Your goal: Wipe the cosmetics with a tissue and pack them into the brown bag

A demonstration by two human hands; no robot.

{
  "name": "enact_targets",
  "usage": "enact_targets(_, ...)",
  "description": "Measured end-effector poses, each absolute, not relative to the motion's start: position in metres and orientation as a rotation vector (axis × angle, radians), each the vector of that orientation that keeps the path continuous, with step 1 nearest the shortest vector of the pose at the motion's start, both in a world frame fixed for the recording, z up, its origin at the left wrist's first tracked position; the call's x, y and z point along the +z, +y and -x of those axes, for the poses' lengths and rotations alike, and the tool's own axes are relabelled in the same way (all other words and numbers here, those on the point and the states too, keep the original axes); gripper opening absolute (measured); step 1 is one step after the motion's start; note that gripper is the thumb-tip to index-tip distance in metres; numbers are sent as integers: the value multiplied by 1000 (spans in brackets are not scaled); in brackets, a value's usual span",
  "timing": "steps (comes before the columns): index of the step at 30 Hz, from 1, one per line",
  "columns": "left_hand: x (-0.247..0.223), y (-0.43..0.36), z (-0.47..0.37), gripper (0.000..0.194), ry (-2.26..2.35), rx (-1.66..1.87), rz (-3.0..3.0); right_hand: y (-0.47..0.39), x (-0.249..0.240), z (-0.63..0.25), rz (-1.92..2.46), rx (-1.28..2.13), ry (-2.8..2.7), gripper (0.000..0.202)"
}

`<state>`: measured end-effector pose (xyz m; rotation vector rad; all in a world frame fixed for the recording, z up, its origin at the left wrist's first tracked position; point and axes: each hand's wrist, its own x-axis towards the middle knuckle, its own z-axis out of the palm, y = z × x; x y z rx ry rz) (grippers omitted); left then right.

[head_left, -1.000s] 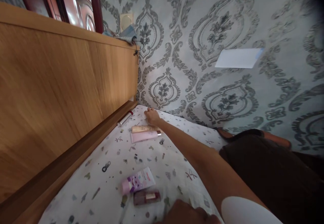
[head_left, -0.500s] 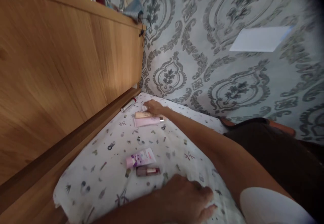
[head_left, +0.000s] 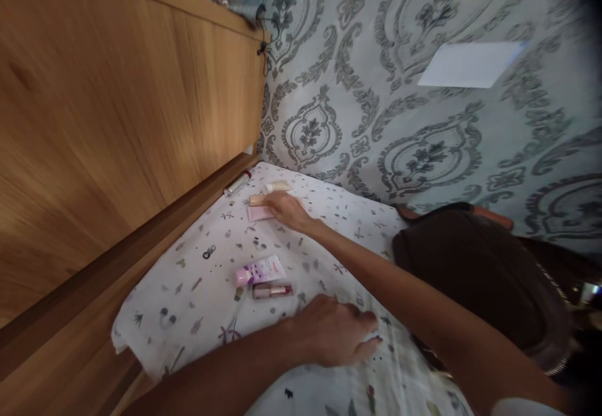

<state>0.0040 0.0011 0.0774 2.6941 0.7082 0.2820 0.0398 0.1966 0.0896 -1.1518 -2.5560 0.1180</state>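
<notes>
My right hand (head_left: 285, 209) reaches across the patterned sheet, its fingers bent down on a peach tube (head_left: 256, 200) and hiding much of it. Beside that, a pale pink tube (head_left: 258, 214) runs partly under the same hand. Just behind lies a cream tube with a white cap (head_left: 278, 186), apart from the fingers. Palm down on the sheet nearer to me, my left hand (head_left: 336, 331) holds nothing, its fingers apart. Close to it are a lip gloss (head_left: 273, 290) and a white-and-purple tube with a pink cap (head_left: 261, 271).
A clear tube with a red end (head_left: 238, 184) lies along the wooden ledge. The wooden panel (head_left: 141, 90) rises on the left, and the patterned wall (head_left: 348, 121) stands behind. A dark brown bag (head_left: 470, 272) sits at the right. White paper (head_left: 473, 64) is on the wall.
My right hand has let go of the cream tube and shifted toward me onto the peach and pink tubes. My left hand stays resting on the sheet. The camera view has shifted slightly.
</notes>
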Motion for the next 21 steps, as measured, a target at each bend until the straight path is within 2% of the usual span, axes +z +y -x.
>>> enact_targets(2, 78, 0, -4, 33, 712, 279, -2697, 184, 85, -46, 1088, 123, -2612, 27)
enact_targets(5, 78, 0, -5, 34, 729, 290, -2711, 174, 82, -53, 1074, 112, -2646, 39)
enact_targets(12, 73, 0, -6, 29, 722, 320, -2734, 169, 82, -50, 1267, 28, -2590, 56)
enact_targets(17, 73, 0, -4, 31, 699, 327, -2738, 170, 85, -57, 1162, 59, -2640, 48)
enact_targets(21, 76, -1, -3, 31, 691, 328, -2745, 158, 90, -63, 1085, 89, -2645, 30)
